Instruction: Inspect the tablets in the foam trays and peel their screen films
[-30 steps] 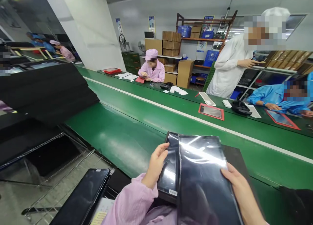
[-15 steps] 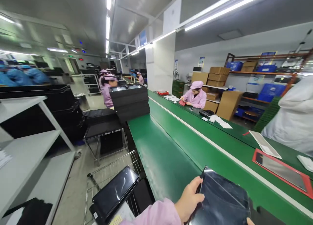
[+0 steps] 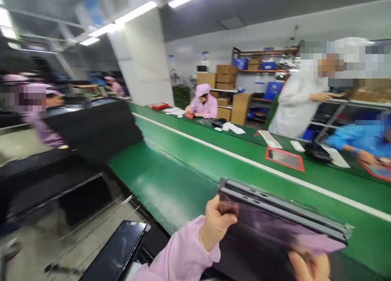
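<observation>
Tablet (image 3: 284, 220) edge-on, long axis left-right

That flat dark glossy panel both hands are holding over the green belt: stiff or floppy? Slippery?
Probably stiff: the flat dark glossy panel keeps a straight edge while gripped only at its ends by the left hand and right hand. Likely slippery, given the shiny reflective face. Possibly fragile, being thin; the picture is blurred.

Green conveyor belt (image 3: 171, 179), red-framed tray (image 3: 284, 159), cardboard boxes (image 3: 226, 74)
</observation>
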Motion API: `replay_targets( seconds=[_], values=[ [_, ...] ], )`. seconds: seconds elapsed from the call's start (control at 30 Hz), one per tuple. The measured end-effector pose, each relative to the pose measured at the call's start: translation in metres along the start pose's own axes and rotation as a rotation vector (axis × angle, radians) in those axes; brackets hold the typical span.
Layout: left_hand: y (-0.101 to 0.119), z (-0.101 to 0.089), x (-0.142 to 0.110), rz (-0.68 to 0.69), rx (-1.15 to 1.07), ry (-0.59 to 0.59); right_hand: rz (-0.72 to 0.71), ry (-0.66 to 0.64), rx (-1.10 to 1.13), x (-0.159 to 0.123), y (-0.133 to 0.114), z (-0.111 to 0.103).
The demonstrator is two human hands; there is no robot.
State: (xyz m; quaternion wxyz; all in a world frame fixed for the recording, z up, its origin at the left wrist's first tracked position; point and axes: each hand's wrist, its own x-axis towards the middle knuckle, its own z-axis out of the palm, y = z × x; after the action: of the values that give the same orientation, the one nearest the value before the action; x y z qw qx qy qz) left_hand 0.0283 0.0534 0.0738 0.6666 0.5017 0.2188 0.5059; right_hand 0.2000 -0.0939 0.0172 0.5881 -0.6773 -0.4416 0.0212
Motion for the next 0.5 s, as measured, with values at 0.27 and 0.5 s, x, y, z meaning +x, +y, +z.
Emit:
replay_targets(
  seconds=[0.27, 0.5],
  values=[
    [-0.009, 0.028, 0.005, 0.015, 0.095, -0.24, -0.051, -0.001, 0.318, 0.04, -0.056, -0.02],
    [-0.011, 0.017, 0.0, 0.101, 0.172, -0.313, 0.07, 0.078, 0.408, 0.025, -0.057, -0.012]
  ],
)
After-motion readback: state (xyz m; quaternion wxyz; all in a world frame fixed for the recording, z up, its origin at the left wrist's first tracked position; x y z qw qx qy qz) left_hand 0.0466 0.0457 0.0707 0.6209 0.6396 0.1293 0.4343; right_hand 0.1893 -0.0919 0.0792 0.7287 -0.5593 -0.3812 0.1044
